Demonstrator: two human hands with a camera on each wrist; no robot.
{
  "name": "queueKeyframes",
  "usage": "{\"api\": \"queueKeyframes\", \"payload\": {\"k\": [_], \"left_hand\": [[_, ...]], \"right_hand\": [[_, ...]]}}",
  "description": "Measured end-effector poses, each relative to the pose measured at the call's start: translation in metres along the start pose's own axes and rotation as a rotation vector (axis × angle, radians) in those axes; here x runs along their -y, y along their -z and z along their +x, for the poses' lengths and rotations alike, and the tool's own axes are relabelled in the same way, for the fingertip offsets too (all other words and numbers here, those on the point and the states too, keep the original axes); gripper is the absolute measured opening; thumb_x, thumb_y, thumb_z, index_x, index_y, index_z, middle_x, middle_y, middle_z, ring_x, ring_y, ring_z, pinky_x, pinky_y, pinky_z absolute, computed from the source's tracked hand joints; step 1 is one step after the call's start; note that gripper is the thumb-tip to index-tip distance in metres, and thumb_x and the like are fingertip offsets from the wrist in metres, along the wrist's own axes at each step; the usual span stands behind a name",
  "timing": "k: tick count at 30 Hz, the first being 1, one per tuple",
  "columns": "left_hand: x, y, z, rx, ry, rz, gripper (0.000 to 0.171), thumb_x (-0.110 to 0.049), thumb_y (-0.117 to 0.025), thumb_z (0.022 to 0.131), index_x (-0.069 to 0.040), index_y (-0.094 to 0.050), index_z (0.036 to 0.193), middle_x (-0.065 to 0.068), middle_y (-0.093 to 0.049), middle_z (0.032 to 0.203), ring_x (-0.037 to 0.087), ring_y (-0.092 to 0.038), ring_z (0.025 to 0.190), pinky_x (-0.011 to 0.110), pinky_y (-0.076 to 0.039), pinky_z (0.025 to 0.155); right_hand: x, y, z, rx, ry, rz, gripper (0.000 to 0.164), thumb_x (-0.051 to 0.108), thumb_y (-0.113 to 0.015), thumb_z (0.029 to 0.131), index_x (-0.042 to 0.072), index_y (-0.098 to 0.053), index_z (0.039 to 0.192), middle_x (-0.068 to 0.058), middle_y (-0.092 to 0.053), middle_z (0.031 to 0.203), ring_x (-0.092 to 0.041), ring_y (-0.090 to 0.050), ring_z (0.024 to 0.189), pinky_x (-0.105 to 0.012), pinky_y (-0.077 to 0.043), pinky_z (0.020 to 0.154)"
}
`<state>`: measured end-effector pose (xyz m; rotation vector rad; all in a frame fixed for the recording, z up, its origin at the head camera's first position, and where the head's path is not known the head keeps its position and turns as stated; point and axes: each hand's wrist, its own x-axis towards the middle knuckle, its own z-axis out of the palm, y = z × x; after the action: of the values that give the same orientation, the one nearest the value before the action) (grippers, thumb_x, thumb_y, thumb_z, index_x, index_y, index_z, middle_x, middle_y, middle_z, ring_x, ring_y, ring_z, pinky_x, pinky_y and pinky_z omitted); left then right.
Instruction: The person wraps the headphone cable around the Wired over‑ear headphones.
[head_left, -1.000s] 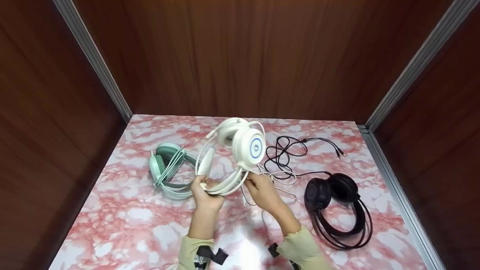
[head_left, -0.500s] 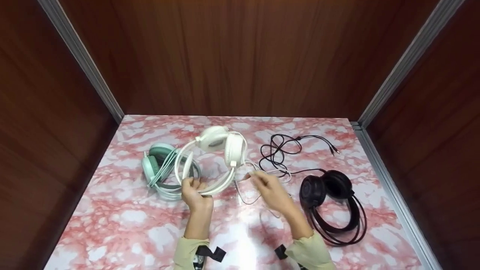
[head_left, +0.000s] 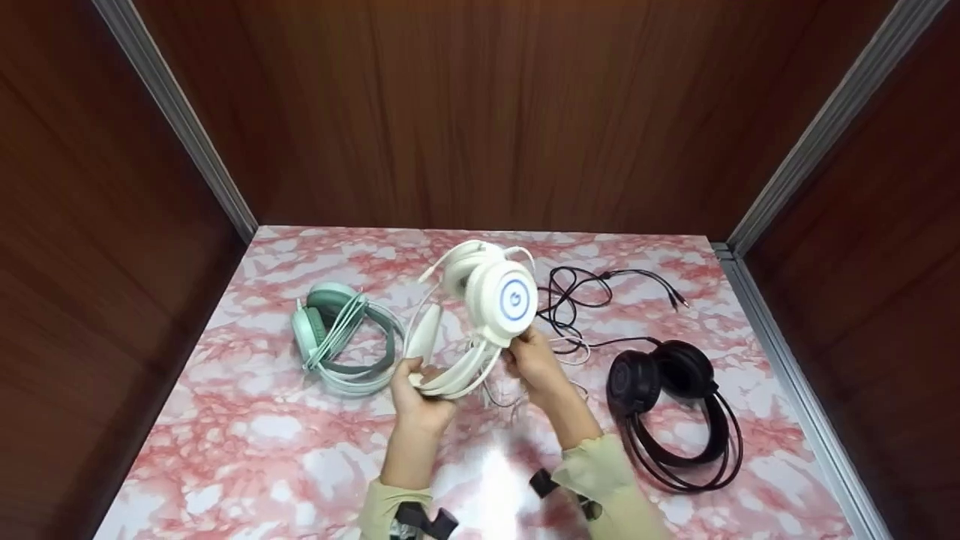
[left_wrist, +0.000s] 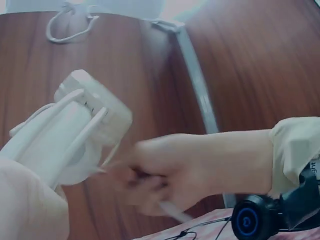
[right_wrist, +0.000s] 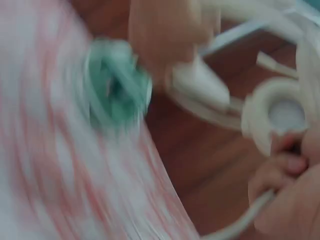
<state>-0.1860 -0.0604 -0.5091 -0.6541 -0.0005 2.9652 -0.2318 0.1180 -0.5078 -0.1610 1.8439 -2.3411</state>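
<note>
White headphones (head_left: 487, 300) are raised over the pink-and-white marbled table, ear cups up and away from me, a blue ring on the nearer cup. My left hand (head_left: 421, 401) grips their headband at the bottom, thumb on the inner side. Just under the nearer ear cup is my right hand (head_left: 538, 367), its fingers curled round the headphones' white cable (right_wrist: 245, 220), which comes out below the fist in the right wrist view. Part of that cable lies loose on the table behind the right hand. The right wrist view is blurred.
Green headphones (head_left: 304, 334) with their cord wound round them lie on the left. Black headphones (head_left: 634, 382) lie on the right, their black cable (head_left: 562, 300) loosely tangled behind. Brown wood-grain panels (head_left: 480, 112) with metal corner posts enclose the table on three sides.
The white headphones swung left with the right hand apart from them, then came back right, turning the blue-ringed cup toward me. The right hand is again close under that cup.
</note>
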Motion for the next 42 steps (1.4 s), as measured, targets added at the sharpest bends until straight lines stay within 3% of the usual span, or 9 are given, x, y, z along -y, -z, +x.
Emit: {"api": "queueKeyframes", "payload": {"k": [3,5,9,14,19,25,28,35,42], "left_hand": [[0.008,-0.004,0.004,-0.015,-0.118,-0.034,0.019,-0.009,-0.036,0.091,-0.013,-0.032,0.073,-0.006,-0.032,0.054,0.007,-0.035,0.041,0.022,-0.036,0.041],[0.009,-0.006,0.006,-0.012,-0.221,-0.038,0.020,-0.006,-0.036,0.088,-0.013,-0.033,0.070,-0.006,-0.031,0.054,0.005,-0.033,0.040,0.018,-0.032,0.038],[0.008,-0.006,0.008,0.000,-0.391,0.034,0.021,-0.003,-0.037,0.086,-0.014,-0.034,0.067,-0.008,-0.029,0.053,0.003,-0.030,0.038,0.015,-0.026,0.036],[0.011,-0.003,0.008,0.047,-0.505,0.210,0.029,-0.003,-0.036,0.087,-0.013,-0.030,0.059,-0.007,-0.026,0.049,0.002,-0.028,0.036,0.017,-0.023,0.037],[0.017,-0.004,0.007,0.129,-0.666,0.303,0.037,0.000,-0.037,0.089,-0.014,-0.030,0.055,-0.008,-0.025,0.048,0.002,-0.028,0.037,0.017,-0.023,0.037],[0.011,-0.006,0.009,0.097,-0.882,0.363,0.030,0.002,-0.046,0.087,-0.013,-0.038,0.062,-0.007,-0.031,0.050,0.003,-0.030,0.038,0.019,-0.027,0.037],[0.003,-0.003,0.011,0.068,-0.974,0.420,0.022,0.003,-0.049,0.087,-0.010,-0.044,0.071,-0.006,-0.033,0.051,0.004,-0.030,0.040,0.019,-0.027,0.037],[-0.010,0.007,0.013,-0.008,-1.148,0.617,0.011,0.003,-0.049,0.088,-0.004,-0.046,0.080,-0.002,-0.035,0.050,0.008,-0.033,0.041,0.021,-0.029,0.038],[-0.011,0.000,0.007,-0.087,-1.373,0.943,0.009,0.009,-0.054,0.081,0.008,-0.054,0.090,0.001,-0.047,0.069,0.014,-0.042,0.062,0.027,-0.037,0.058]], "right_hand": [[-0.003,-0.007,-0.009,0.215,-0.120,0.359,0.024,0.003,-0.040,0.099,0.010,-0.052,0.080,0.006,-0.039,0.054,-0.003,-0.026,0.043,-0.017,-0.018,0.042],[-0.005,-0.006,-0.014,0.295,-0.147,0.449,0.023,0.005,-0.040,0.101,0.010,-0.055,0.083,0.009,-0.037,0.052,-0.001,-0.024,0.043,-0.015,-0.015,0.041],[-0.005,-0.005,-0.024,0.237,-0.126,0.323,0.018,0.011,-0.044,0.102,0.009,-0.054,0.088,0.008,-0.033,0.053,-0.001,-0.024,0.043,-0.016,-0.016,0.041],[-0.002,-0.005,-0.034,0.105,-0.096,0.102,0.020,0.010,-0.045,0.101,0.009,-0.048,0.081,0.007,-0.031,0.051,-0.002,-0.023,0.042,-0.017,-0.017,0.040],[0.003,-0.005,-0.041,0.014,-0.152,0.130,0.012,0.011,-0.047,0.100,0.006,-0.055,0.094,0.009,-0.029,0.051,-0.001,-0.022,0.041,-0.016,-0.017,0.040],[0.009,-0.004,-0.049,-0.038,-0.169,0.137,0.015,0.012,-0.051,0.100,0.003,-0.063,0.096,0.008,-0.031,0.052,-0.002,-0.022,0.042,-0.016,-0.017,0.040],[0.016,-0.007,-0.054,-0.021,-0.067,-0.044,0.020,0.012,-0.053,0.099,-0.003,-0.065,0.105,0.006,-0.034,0.056,-0.003,-0.025,0.045,-0.017,-0.020,0.042],[0.036,-0.020,-0.073,0.006,0.342,-0.783,0.016,0.008,-0.057,0.097,0.005,-0.071,0.105,0.009,-0.055,0.068,-0.004,-0.042,0.056,-0.021,-0.038,0.051],[0.069,-0.033,-0.088,0.281,0.575,-1.203,0.017,0.015,-0.057,0.098,0.014,-0.061,0.081,0.012,-0.043,0.058,0.000,-0.037,0.048,-0.018,-0.034,0.044]]}}
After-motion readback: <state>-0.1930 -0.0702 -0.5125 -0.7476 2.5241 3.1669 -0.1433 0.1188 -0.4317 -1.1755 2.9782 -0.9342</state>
